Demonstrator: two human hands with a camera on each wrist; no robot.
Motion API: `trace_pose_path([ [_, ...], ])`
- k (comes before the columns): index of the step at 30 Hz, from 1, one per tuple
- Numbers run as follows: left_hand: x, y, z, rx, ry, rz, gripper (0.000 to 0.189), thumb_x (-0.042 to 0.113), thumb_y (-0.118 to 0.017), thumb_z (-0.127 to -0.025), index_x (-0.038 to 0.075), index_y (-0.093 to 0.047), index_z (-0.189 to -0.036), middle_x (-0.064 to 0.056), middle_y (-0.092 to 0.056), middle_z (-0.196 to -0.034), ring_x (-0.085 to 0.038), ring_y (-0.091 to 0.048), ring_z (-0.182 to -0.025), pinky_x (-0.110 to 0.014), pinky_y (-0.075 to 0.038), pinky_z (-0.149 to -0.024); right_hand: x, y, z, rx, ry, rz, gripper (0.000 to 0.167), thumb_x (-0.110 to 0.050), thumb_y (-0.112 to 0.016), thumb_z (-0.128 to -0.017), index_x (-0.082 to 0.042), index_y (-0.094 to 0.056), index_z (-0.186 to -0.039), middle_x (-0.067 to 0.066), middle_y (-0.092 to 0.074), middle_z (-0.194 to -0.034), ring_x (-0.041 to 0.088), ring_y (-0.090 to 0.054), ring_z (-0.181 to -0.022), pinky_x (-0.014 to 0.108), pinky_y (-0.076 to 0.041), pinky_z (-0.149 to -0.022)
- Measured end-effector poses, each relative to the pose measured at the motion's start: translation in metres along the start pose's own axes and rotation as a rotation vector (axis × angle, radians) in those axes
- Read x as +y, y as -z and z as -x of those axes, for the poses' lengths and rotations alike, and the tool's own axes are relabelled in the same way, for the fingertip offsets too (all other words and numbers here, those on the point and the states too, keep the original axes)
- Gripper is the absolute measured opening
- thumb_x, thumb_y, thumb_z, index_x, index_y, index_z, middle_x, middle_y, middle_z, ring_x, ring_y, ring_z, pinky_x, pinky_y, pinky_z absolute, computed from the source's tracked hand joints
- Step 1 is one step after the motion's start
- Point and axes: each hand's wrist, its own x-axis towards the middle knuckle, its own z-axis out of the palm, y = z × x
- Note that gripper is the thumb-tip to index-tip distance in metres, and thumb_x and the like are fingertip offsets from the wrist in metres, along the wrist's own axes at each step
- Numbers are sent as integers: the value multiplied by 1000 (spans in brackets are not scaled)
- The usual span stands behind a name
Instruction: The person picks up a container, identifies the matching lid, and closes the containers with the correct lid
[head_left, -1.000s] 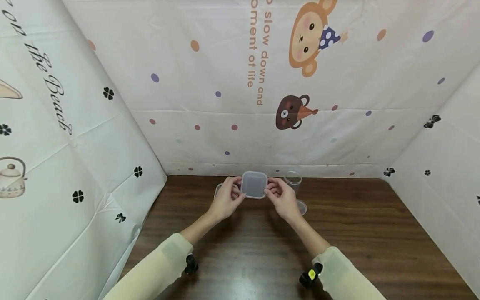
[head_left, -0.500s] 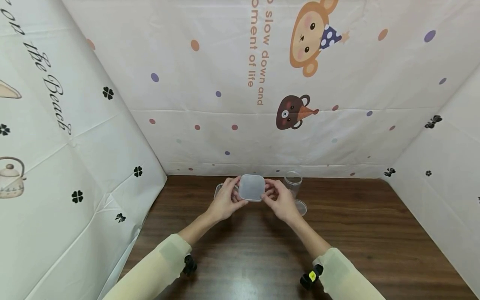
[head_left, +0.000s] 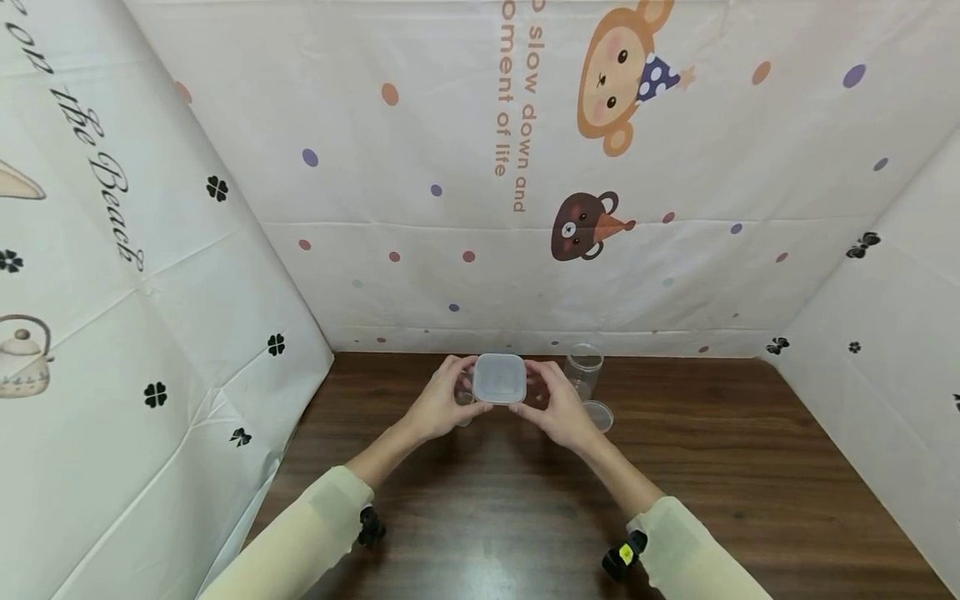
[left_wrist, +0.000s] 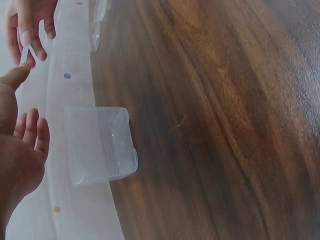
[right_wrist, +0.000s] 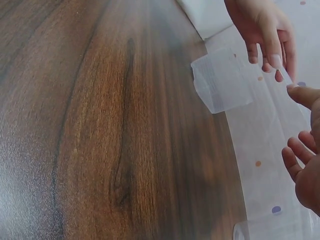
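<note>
Both hands hold a square translucent plastic lid (head_left: 499,379) in the air near the table's back edge. My left hand (head_left: 438,406) pinches its left side and my right hand (head_left: 561,408) its right side, thumbs at the near corners. In the left wrist view the lid is seen nearly edge-on. A clear square plastic container (left_wrist: 102,145) stands on the table beside my left hand, apart from it; in the head view that hand mostly hides it.
Behind my right hand a clear round jar (head_left: 584,367) stands on the brown wooden table (head_left: 712,467). A round clear lid (head_left: 599,416) lies in front of the jar. White printed cloth (head_left: 450,275) forms walls at the back and both sides.
The square lid has come slightly lower and to the left, and its tilt has changed. My left hand has shifted left, uncovering part of the container. The jar and round lid stay put.
</note>
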Motion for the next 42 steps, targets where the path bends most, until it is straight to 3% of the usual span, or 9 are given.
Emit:
trace_pose_path([
  [4, 0, 3, 1, -16, 7, 18, 85, 34, -90, -89, 6, -47, -156, -4, -51, -133, -21, -57, -116, -51, -55, -100, 1, -1, 0, 2, 11, -5, 76, -19, -93, -85, -6, -55, -150, 10, -59, -130, 26, -65, -107, 41, -57, -84],
  [10, -2, 6, 2, -16, 17, 3, 84, 36, -90, -88, 4, -49, -154, -5, -51, -134, -22, -57, -121, -50, -53, -105, 2, -3, -3, -8, 33, 15, 76, -25, -93, -85, -8, -56, -150, 7, -59, -131, 22, -64, -110, 38, -57, -85],
  [20, -6, 12, 1, -20, 3, -72, 79, 47, -90, -86, 11, -56, -148, -3, -51, -143, -25, -58, -127, -48, -54, -103, 5, -4, -4, -19, 31, 10, 74, -28, -93, -85, -10, -58, -147, 7, -57, -134, 27, -64, -114, 47, -58, -91],
  [30, -10, 14, 1, -16, -29, -58, 77, 43, -91, -85, 12, -58, -146, 0, -51, -147, -22, -56, -131, -52, -54, -105, 7, -7, -5, -9, 44, -21, 73, -26, -95, -83, -7, -59, -144, 12, -56, -143, 39, -61, -123, 54, -58, -93],
  [33, -10, 14, 1, -5, -28, -73, 77, 41, -93, -83, 12, -59, -147, 1, -52, -148, -28, -58, -132, -51, -54, -105, 7, -8, -6, -8, 49, -24, 74, -27, -95, -82, -7, -60, -143, 14, -57, -142, 42, -61, -123, 58, -58, -92],
  [37, -11, 14, 2, 5, -36, -70, 79, 38, -94, -82, 10, -60, -147, -1, -54, -148, -35, -58, -133, -53, -53, -106, 7, -8, -6, -6, 48, -17, 75, -27, -96, -81, -6, -59, -143, 18, -57, -144, 43, -59, -127, 61, -55, -98],
  [42, -14, 14, 2, 14, -45, -34, 77, 38, -95, -81, 9, -62, -144, 0, -55, -146, -31, -58, -132, -55, -52, -107, 6, -10, -6, -6, 50, -10, 75, -28, -96, -82, -6, -59, -144, 15, -57, -145, 38, -58, -130, 60, -53, -102],
])
